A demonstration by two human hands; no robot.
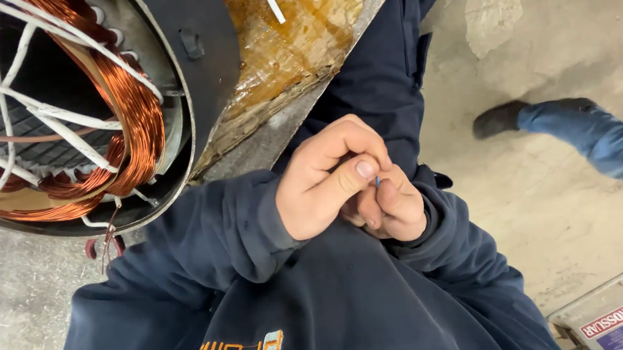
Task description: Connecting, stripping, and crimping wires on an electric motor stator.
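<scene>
a worker's left hand (pixel 324 185) and right hand (pixel 390 205) meet close against a dark blue sweatshirt (pixel 325 318), both pinched shut on a thin blue sliver (pixel 378 182) between the fingertips. a firm, steady pinch near its tip seems wise. far left, a motor stator (pixel 54 108) with copper windings sits by a stained table (pixel 298 39); another person's leg (pixel 590 140) crosses the concrete floor (pixel 542 38).

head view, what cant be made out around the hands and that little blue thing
- Small blue item: too small to identify, pinched between left hand and right hand.
- Right hand's palm: hidden behind the left hand.
- Copper-wound stator: cut off by top and left edges.
</scene>
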